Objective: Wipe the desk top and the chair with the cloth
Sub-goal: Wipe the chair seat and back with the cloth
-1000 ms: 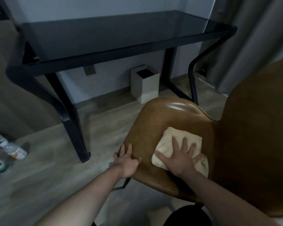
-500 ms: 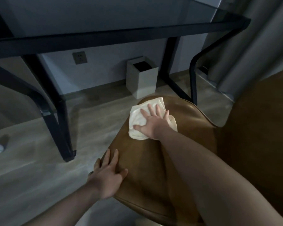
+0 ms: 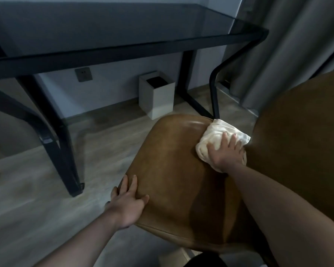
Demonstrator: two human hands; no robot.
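The right hand (image 3: 225, 154) presses flat, fingers spread, on the cream cloth (image 3: 218, 138) at the brown chair (image 3: 174, 170) seat's far corner; the left hand (image 3: 127, 202) rests flat on the seat's near-left edge.

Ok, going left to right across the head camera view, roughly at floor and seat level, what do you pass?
Desk leg → left hand on the chair seat → white bin → cloth under the right hand → chair back.
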